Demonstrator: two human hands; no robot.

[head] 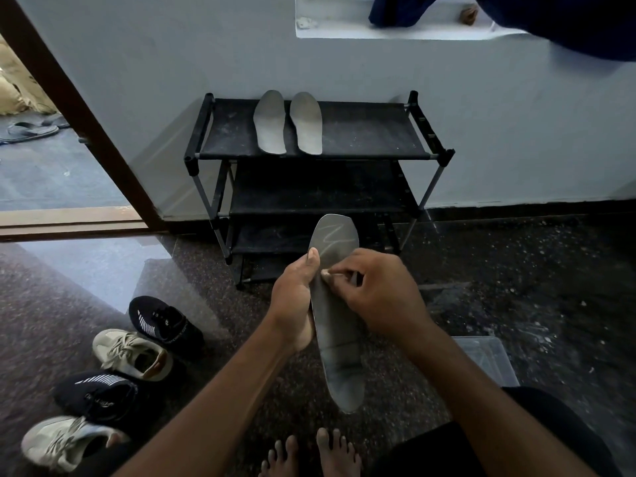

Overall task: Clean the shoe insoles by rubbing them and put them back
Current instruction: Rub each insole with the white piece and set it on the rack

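A long dark grey insole (339, 339) is held upright in front of me, toe end up. My left hand (294, 297) grips its left edge, thumb on the front face. My right hand (375, 294) lies across the insole's middle with curled fingers, its fingertips pressed on the surface. Two lighter grey insoles (272, 122) (306, 122) lie side by side on the top shelf of a black shoe rack (371, 132). On the floor at the left stand two black shoes (161, 321) (99, 395) and two beige shoes (132, 354) (65, 442).
The rack stands against a pale wall. An open doorway with a brown frame (89, 115) is at the left. A clear plastic box (485, 356) sits on the speckled floor by my right arm. My bare feet (309, 456) are at the bottom.
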